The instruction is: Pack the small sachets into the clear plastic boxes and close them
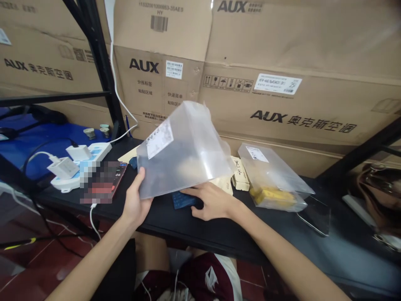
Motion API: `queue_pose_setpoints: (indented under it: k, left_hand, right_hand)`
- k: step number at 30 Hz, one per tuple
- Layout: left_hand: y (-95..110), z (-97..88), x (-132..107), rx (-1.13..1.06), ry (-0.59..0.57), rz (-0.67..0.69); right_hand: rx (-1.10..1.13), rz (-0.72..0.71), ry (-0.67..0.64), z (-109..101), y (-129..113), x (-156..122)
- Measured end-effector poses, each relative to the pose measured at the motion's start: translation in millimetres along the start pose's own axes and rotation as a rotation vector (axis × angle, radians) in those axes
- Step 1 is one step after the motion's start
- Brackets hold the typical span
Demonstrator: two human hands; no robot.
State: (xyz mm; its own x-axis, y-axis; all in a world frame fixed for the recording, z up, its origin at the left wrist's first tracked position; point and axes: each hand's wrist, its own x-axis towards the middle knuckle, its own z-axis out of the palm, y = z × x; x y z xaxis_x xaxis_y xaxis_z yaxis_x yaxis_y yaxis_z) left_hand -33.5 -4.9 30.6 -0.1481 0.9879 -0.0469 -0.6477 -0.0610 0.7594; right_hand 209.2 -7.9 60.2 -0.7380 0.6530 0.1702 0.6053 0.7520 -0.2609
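My left hand (137,202) grips a translucent plastic bag (188,150) by its lower left corner, thumb in front. The bag is tilted up above the black table and carries a white label (159,139) with print on it. Under the bag's lower edge lies a blue packet (183,200), partly covered. My right hand (211,202) is over that packet, index finger stretched out and thumb apart from it; its fingertips are at the packet and close to the bag's edge. Cream paper pieces (224,184) show behind my right hand, mostly hidden by the bag.
To the right stands another translucent bag (272,175) with yellow contents, beside a small cream box (240,174) with handwriting. A dark phone (315,215) lies near it. At left are a power strip (97,152) with chargers and a plugged-in phone (117,179). Cartons (175,42) line the back.
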Motion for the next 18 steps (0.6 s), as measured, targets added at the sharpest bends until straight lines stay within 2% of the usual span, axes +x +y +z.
queue_pose_setpoints:
  k: [2, 4, 6, 9, 11, 13, 18]
  left_hand:
    - [-3.0, -0.4, 0.5, 0.050, 0.012, 0.038]
    - [-3.9, 0.0, 0.6, 0.063, 0.031, 0.077]
    - [-3.6, 0.9, 0.6, 0.050, 0.063, 0.110]
    - [-3.2, 1.6, 1.1, 0.041, 0.093, 0.130]
    - [-4.3, 1.3, 1.2, 0.062, 0.106, 0.142]
    - [-6.0, 0.8, 0.7, 0.106, 0.105, 0.147]
    - [-6.7, 0.3, -1.5, 0.183, 0.061, 0.112]
  right_hand:
    - [0.003, 0.019, 0.024, -3.4, 3.7, -3.1]
    - [0.040, 0.063, 0.130, -11.2, 12.6, -4.8]
    - [0.156, 0.162, 0.349, -24.9, 24.9, -7.2]
    - [0.469, 0.289, 0.820, -51.5, 40.7, -14.7]
    - [0.660, 0.297, 1.012, -67.0, 44.4, -21.3]
    - [0.767, 0.268, 1.032, -76.7, 42.5, -26.9]
    - [0.952, 0.256, 0.918, -81.0, 33.5, -32.0]
